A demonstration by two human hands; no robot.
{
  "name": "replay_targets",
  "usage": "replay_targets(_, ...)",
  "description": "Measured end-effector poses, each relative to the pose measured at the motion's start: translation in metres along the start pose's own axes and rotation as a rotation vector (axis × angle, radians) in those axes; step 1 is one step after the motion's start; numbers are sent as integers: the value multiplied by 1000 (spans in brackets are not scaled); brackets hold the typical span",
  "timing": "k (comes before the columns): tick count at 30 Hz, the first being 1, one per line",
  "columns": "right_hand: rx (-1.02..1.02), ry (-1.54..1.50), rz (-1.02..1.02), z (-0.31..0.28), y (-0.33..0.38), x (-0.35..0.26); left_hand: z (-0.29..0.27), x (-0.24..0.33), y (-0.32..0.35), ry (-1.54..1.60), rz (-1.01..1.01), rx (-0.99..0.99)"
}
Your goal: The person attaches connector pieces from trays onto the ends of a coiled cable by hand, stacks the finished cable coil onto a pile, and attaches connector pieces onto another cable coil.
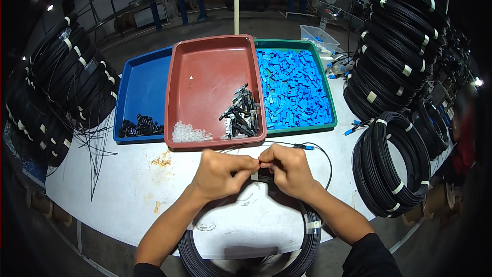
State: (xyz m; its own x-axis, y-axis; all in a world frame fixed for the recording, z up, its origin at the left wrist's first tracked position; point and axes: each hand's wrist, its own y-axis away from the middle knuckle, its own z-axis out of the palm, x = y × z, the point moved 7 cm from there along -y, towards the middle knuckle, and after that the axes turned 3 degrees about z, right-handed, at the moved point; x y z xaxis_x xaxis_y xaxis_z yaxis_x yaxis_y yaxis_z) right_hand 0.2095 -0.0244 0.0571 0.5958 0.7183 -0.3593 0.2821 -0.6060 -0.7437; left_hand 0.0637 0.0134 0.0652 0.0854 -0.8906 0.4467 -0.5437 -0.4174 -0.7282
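The black cable coil (307, 246) lies on the near side of the red tray (200, 87), overhanging the worktop (123, 190). The left hand (220, 172) and right hand (289, 169) meet over its far part, just in front of the red tray, both sets of fingers drawn into narrow pinches; whatever sits between the tips is too small to tell. Meeting tip to tip probably steadies something fine, and the coil's place likely keeps the small parts within reach.

The red tray holds clear small pieces (188, 133) in its near left corner and dark connector parts (242, 115) at its near right. Left of it, the blue tray (141, 82) has black parts (141, 125); right of it, the green tray (330, 97) is spread with blue pieces (294, 90).
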Motion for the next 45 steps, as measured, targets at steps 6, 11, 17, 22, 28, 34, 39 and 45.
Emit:
replay_targets(6, -160, -259, 293, 13, 1, 13, 4, 18, 5, -326, 352, -155)
replay_targets(11, 67, 88, -254, -4, 0, -16, 3, -24, 9, 443, -494, 11)
replay_targets(17, -68, -122, 110, 7, -2, 5, 7, 14, 6, -327, 238, -200)
replay_targets(22, -162, -302, 300, 15, 0, 19, 2, 23, 6, -432, 477, -136)
replay_targets(28, 24, 47, -74, -1, -1, -9, -10, -2, 0, 89, -81, 100)
replay_targets(34, 115, 198, -168, -6, 2, -11, -7, 1, -4, 86, -100, 102)
replay_targets(39, 147, 200, -206, -5, 1, -13, -9, -2, -2, 80, -75, 138)
replay_targets(45, 79, 216, -231, -7, -1, -22, -2, -10, 4, 315, -288, 101)
